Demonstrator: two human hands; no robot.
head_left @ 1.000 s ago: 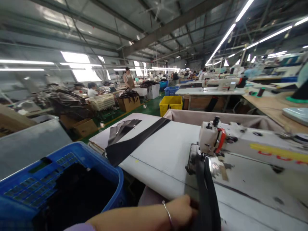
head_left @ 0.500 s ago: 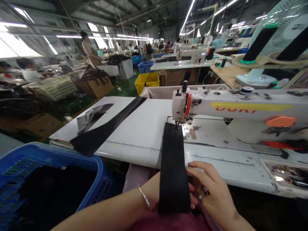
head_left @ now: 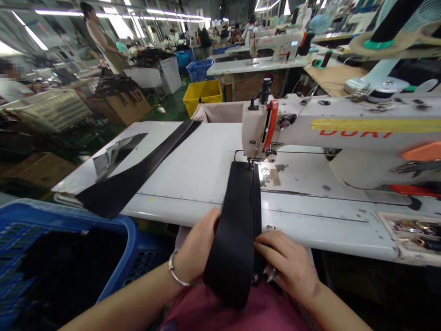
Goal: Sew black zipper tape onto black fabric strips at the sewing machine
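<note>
A long black fabric strip [head_left: 237,216] runs from under the needle of the white sewing machine [head_left: 330,128] down over the table edge to my lap. My left hand [head_left: 196,250], with a bracelet at the wrist, grips the strip's left edge, fingers tucked beneath it. At the strip's right edge my right hand [head_left: 287,266] rests with its fingers curled and pinching the fabric.
More black strips [head_left: 138,172] lie on the white table [head_left: 193,179] at left. A blue crate [head_left: 69,262] with dark fabric stands at lower left. A tray of small metal parts [head_left: 411,230] sits at right. Other workers, bins and machines fill the hall behind.
The view has swung down and right onto the machine. My left hand has moved up the strip to the table edge, and my right hand has come in and settled on its right edge.
</note>
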